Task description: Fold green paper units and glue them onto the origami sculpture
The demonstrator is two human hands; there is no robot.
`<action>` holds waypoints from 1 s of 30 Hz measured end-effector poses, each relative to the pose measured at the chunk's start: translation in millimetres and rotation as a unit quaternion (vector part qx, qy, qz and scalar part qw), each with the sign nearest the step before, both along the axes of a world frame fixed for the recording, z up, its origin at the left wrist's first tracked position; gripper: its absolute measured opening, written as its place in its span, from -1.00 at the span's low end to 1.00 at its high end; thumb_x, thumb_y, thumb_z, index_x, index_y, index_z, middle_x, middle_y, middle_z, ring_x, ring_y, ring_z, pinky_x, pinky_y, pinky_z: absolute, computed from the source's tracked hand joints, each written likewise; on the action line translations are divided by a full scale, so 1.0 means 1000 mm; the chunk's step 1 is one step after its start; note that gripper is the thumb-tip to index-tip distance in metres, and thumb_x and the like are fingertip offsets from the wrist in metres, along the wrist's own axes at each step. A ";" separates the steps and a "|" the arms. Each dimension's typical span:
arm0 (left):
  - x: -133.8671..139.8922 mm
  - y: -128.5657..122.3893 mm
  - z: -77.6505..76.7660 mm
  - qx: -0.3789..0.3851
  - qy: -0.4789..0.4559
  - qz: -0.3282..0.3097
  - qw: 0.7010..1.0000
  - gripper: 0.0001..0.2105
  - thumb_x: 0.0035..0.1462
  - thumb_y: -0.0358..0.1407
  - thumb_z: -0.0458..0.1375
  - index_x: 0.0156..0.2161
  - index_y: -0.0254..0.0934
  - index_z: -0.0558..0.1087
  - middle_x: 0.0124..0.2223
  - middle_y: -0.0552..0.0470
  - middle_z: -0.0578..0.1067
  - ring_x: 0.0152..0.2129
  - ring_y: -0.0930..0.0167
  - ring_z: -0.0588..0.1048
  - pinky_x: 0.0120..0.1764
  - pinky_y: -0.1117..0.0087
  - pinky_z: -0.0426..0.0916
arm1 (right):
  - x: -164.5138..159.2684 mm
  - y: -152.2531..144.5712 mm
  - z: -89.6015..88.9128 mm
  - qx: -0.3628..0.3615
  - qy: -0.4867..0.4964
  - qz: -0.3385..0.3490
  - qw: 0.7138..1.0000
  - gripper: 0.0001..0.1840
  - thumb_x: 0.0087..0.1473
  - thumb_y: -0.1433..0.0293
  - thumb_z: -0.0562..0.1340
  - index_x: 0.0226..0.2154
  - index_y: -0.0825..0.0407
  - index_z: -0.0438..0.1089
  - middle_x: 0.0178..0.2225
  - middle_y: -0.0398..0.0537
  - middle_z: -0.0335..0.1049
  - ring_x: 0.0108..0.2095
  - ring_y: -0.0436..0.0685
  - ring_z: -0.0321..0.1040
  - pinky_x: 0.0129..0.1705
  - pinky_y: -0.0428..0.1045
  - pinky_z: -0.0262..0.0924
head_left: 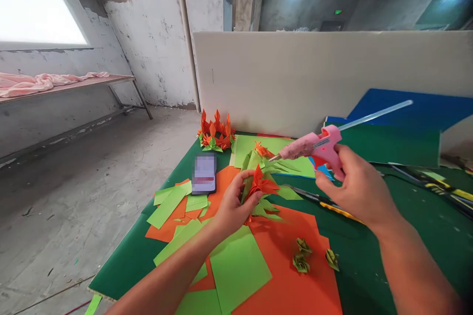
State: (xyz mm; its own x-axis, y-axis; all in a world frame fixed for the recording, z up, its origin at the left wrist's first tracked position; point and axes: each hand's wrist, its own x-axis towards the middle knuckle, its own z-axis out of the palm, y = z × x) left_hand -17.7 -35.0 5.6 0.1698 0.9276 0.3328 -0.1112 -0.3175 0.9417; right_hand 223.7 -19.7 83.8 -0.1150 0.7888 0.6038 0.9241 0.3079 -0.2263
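My left hand point(236, 201) pinches an orange folded-paper flower point(261, 184), which is joined to pale green paper leaves point(268, 206). A second orange paper flower point(263, 150) shows just behind, among more green paper. In my right hand point(360, 189) is a pink hot glue gun point(314, 145), gripped by its handle. A clear glue stick point(377, 114) juts from its back. The metal nozzle points left and sits close to the green paper piece, above the held flower; whether it touches cannot be made out.
An orange-and-green paper crown point(217, 133) and a phone point(204, 173) stand left on the green table. Green sheets point(240, 261) and orange paper point(295, 290) lie in front, with several small green folded rosettes point(301, 263). Scissors point(325, 203) lie right, blue board point(406, 113) behind.
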 end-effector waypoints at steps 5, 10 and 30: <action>0.001 -0.001 -0.001 -0.039 -0.003 -0.012 0.999 -0.63 0.14 -0.18 0.18 0.03 -0.16 0.26 -0.18 -0.01 0.48 -0.23 0.39 0.46 -0.25 0.44 0.40 | -0.004 0.002 -0.006 0.067 -0.068 -0.015 0.995 -0.63 0.07 0.06 0.16 -0.25 0.02 0.23 -0.47 -0.06 0.26 -0.45 0.17 0.25 -0.53 -0.03 -0.04; 0.002 -0.001 -0.001 -0.061 -0.024 -0.024 0.998 -0.64 0.11 -0.16 0.20 -0.01 -0.15 0.27 -0.22 0.00 0.48 -0.29 0.40 0.48 -0.30 0.44 0.41 | -0.006 0.004 -0.009 0.114 -0.123 0.014 0.986 -0.75 0.16 0.21 0.13 -0.22 0.05 0.24 -0.39 0.01 0.35 -0.32 0.23 0.32 -0.44 0.00 0.08; 0.000 0.001 -0.001 -0.047 -0.054 -0.024 0.997 -0.68 0.12 -0.22 0.21 -0.04 -0.15 0.28 -0.22 0.06 0.43 -0.26 0.46 0.42 -0.26 0.50 0.37 | -0.003 0.003 -0.007 0.152 -0.126 0.009 0.980 -0.70 0.17 0.19 0.13 -0.17 0.08 0.29 -0.32 0.07 0.41 -0.27 0.24 0.34 -0.37 0.02 0.16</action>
State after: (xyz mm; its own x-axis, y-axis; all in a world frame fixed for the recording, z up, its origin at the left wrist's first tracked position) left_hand -17.3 -34.2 4.5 0.1831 0.9470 0.2639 -0.2267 -0.2205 0.9487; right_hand 220.3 -16.9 77.1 -0.3029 0.5731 0.7615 0.9326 0.3428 0.1129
